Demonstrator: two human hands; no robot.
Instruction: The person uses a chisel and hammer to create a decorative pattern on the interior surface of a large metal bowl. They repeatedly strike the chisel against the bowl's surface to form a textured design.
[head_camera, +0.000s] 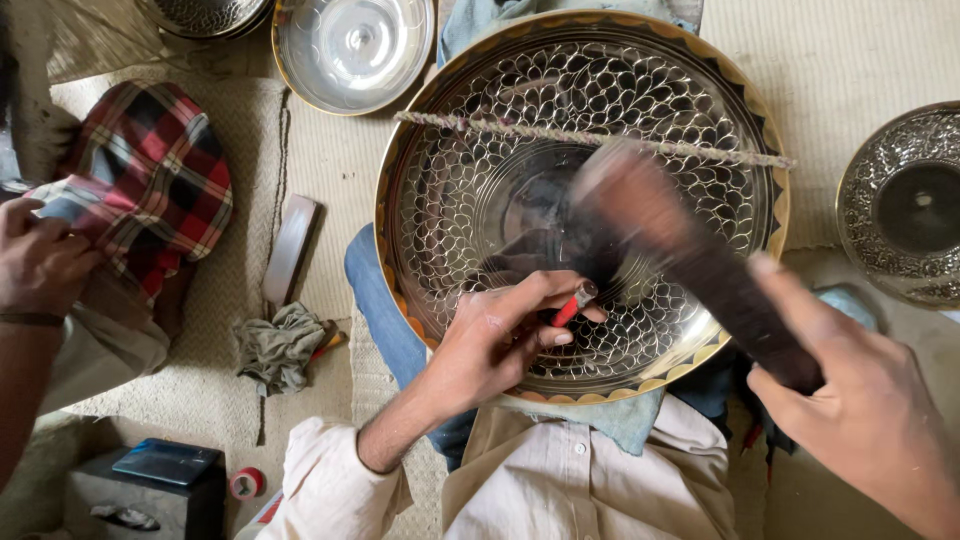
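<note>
On the tray (690, 110), left grip (500, 335) pinches chisel (572, 305).

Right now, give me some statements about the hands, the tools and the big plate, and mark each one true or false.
1. The left hand holds a thin red-handled tool against the big plate. True.
2. The right hand is empty. False: it grips a dark mallet, blurred by motion.
3. A cord stretches across the plate. True.
4. The plate is plain and smooth. False: a scale-like pattern covers it, with a gold and dark rim.
5. The checked cloth lies right of the plate. False: it lies to the left, by another person's hand.
</note>
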